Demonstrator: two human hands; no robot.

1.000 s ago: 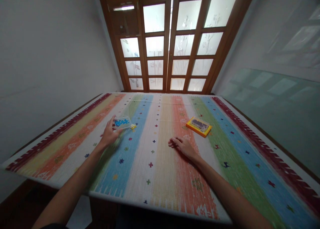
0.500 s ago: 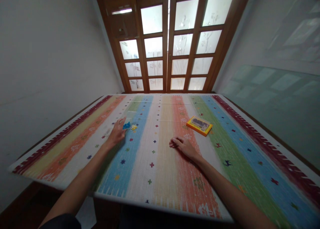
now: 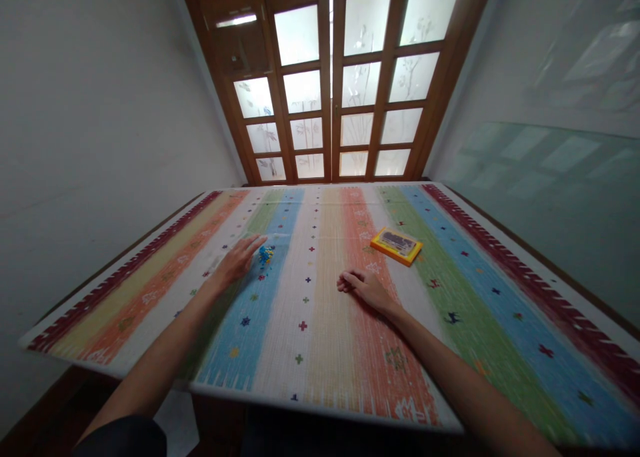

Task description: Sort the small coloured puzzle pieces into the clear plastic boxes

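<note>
My left hand is over the left part of the table, its fingers stretched out toward a small heap of blue and yellow pieces. The pieces are too small to name. Around that hand lies something thin and see-through, like clear plastic; whether the fingers touch it I cannot tell. My right hand rests on the cloth with fingers curled in, and nothing shows in it. Beyond it lies a flat yellow-orange box with a dark picture on top.
A striped, patterned tablecloth covers the table. Pale walls stand to the left and right, with a greenish glass panel leaning on the right. Wooden doors with frosted panes close off the far end.
My left hand has shifted slightly right, its fingers reaching further out. Blue and yellow pieces, side by side before, now sit mixed in one heap. The clear plastic lies lower. My right hand stays put.
</note>
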